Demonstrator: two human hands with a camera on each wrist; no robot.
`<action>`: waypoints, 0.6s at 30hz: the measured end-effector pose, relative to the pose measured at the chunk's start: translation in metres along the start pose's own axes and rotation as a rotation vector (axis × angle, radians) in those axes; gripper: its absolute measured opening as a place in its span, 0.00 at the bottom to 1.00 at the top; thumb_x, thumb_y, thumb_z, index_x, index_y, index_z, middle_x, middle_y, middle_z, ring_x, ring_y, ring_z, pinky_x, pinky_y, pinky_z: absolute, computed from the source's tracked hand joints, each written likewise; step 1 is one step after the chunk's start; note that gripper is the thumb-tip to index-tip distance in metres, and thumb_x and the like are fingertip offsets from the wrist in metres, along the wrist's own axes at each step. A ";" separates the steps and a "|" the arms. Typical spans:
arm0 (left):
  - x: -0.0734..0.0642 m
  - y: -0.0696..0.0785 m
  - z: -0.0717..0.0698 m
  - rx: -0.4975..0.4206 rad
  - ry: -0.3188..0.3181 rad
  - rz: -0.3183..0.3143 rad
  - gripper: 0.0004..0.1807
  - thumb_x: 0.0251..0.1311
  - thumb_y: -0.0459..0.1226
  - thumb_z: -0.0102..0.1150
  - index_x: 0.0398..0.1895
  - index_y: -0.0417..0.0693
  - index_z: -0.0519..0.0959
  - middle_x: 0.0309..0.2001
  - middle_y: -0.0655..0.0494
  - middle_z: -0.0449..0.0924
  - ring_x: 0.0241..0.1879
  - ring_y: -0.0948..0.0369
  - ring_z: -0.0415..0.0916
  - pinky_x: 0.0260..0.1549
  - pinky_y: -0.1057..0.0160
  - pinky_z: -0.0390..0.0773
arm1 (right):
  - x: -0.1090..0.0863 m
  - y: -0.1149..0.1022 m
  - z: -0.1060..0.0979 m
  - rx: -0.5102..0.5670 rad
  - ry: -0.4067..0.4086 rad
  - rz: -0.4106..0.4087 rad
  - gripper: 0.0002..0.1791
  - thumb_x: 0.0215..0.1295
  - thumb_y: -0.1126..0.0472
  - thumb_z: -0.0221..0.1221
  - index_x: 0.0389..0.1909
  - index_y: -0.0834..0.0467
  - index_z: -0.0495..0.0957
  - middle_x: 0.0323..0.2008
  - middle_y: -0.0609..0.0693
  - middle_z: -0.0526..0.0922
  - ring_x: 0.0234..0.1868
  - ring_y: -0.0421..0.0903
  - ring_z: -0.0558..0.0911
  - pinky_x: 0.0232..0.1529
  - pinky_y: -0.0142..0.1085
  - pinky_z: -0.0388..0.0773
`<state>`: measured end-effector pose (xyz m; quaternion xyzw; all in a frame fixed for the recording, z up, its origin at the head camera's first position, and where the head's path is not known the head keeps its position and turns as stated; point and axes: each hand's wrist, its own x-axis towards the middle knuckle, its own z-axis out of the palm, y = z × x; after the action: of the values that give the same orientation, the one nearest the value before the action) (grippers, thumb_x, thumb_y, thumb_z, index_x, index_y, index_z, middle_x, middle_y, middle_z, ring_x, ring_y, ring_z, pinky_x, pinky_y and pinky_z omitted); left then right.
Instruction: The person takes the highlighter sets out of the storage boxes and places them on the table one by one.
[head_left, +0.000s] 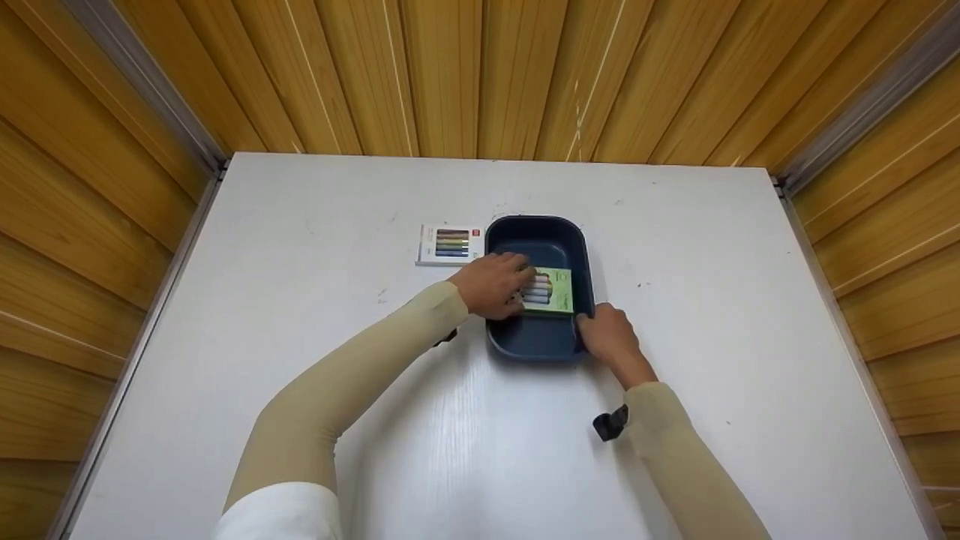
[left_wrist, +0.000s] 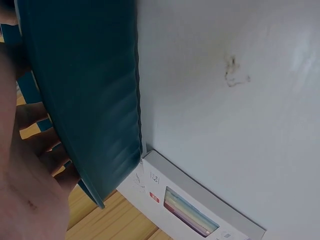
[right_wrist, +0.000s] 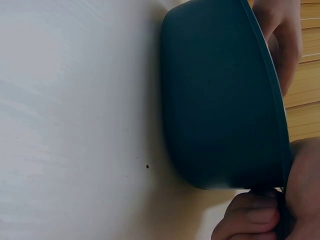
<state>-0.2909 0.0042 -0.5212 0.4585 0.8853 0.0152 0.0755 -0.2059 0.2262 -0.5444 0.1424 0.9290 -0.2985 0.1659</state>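
A dark blue plastic basin [head_left: 534, 341] rests on the white table. Within it is a green box of markers [head_left: 559, 291], whose window shows pale-coloured sticks. Reaching over the basin's left rim, my left hand [head_left: 491, 285] holds the box's left part between thumb and fingers; the left wrist view shows those fingers only partly behind the rim. My right hand [head_left: 611, 334] grips the basin's right rim near the front corner, thumb inside and curled fingers [right_wrist: 247, 222] outside. Left of the basin lies a white box of coloured pens [head_left: 452, 244] with a red logo.
The white table [head_left: 315, 225] carries some small dark marks. Wood-patterned walls [head_left: 442, 75] stand behind it and on both sides. A small black device [head_left: 611, 424] is strapped on the right wrist.
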 end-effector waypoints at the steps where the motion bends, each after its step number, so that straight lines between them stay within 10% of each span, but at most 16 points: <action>1: 0.000 0.000 0.001 0.000 0.000 0.001 0.30 0.63 0.52 0.55 0.65 0.50 0.66 0.65 0.49 0.66 0.65 0.52 0.66 0.67 0.55 0.65 | 0.000 0.000 0.000 0.000 -0.001 0.001 0.24 0.70 0.53 0.42 0.48 0.71 0.73 0.37 0.60 0.79 0.35 0.51 0.77 0.31 0.37 0.71; 18: 0.003 0.001 0.005 0.013 0.005 0.004 0.30 0.62 0.52 0.56 0.65 0.51 0.67 0.61 0.49 0.69 0.60 0.53 0.71 0.61 0.55 0.70 | 0.001 0.001 0.000 0.004 0.006 -0.014 0.24 0.70 0.53 0.42 0.47 0.71 0.74 0.35 0.59 0.79 0.32 0.51 0.77 0.29 0.37 0.71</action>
<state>-0.2910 0.0068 -0.5267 0.4606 0.8848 0.0110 0.0701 -0.2065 0.2273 -0.5460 0.1372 0.9299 -0.3010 0.1607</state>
